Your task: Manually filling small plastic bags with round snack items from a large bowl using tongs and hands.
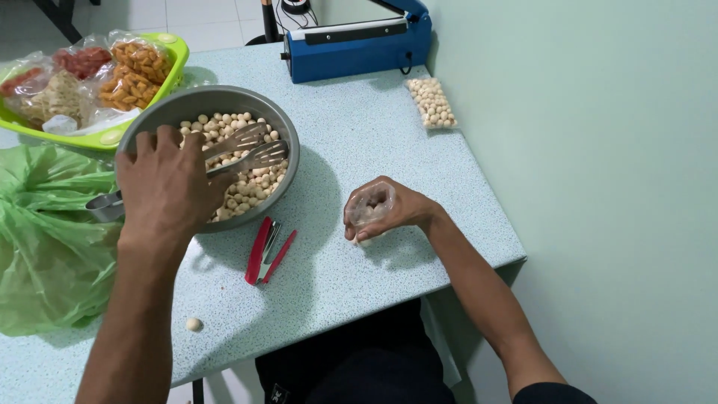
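Left hand (166,183) grips metal tongs (224,153) over the bowl (288,161) — right hand (385,209) curls, seemingly pinching, around a small clear bag (370,206).

Metal tongs (239,150) slanting over bowl's pale balls, small clear bag (370,206) held upright

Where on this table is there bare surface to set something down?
Bare table lies between the metal bowl, blue sealer and filled bag, and at the front edge beyond the red stapler. The left is crowded by the green plastic bag and tray.
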